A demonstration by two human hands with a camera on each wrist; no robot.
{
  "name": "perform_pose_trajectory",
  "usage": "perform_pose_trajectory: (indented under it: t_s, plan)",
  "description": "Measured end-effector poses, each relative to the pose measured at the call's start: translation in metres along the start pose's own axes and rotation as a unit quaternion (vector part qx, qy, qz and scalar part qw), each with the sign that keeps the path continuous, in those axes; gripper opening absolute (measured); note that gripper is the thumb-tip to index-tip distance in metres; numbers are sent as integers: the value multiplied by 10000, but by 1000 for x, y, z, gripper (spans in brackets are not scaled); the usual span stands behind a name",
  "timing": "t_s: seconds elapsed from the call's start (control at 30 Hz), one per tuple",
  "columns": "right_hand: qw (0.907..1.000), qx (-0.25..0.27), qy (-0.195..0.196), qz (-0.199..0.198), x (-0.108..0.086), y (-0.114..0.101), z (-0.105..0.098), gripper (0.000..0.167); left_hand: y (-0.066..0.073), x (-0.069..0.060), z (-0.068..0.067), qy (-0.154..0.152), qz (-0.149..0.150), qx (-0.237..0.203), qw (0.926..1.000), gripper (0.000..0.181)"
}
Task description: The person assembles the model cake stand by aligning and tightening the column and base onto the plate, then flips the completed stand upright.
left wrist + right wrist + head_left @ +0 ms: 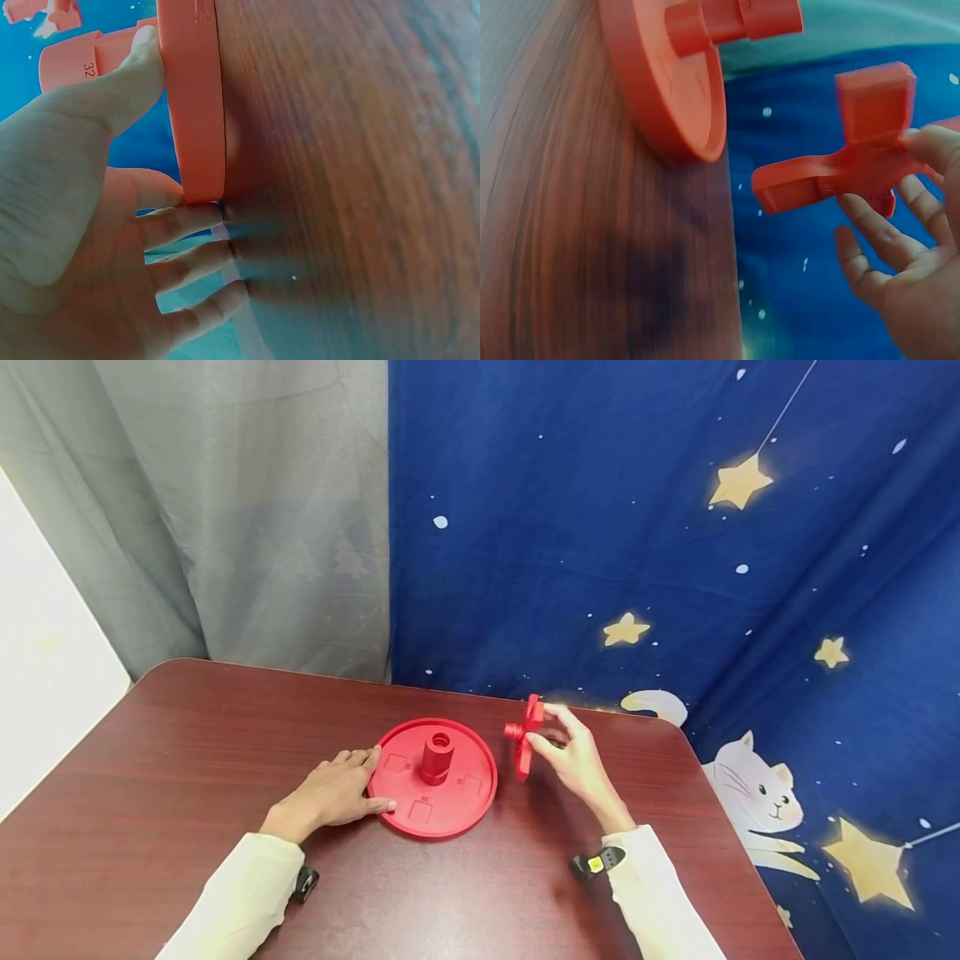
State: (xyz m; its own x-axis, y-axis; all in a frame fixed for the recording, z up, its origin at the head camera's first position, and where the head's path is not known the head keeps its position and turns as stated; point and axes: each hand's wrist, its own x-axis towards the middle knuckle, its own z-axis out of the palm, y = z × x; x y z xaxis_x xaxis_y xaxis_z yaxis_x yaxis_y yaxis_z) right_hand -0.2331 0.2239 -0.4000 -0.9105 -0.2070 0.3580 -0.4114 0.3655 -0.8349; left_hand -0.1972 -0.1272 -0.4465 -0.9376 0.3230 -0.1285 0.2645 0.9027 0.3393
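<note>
Lower centre, my left hand (335, 789), fingers straight, steadies the red base (448, 807); right of it, my right hand (579, 762) pinches the red armed piece (529, 723). Likely an alignment step: the peg (513, 731) needs turning down above the post (437, 758).

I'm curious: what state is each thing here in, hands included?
Red round base: flat on the wood-grained table.
Hollow red post: standing upright on the base, top open.
Red multi-armed piece: held in the air, apart from the post, stub pointing sideways.
Left hand: touching the base's edge.
Right hand: pinching the multi-armed piece.
Grey curtain: hanging.
Blue star-print curtain: hanging.
</note>
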Motion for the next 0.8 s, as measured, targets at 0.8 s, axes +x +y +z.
perform_pose_trajectory:
  t_s: [0.8]
  plan:
    - [9900, -463, -992, -889, 24, -39, 56, 37, 0, 0, 0, -16, 18, -9, 10000, 98]
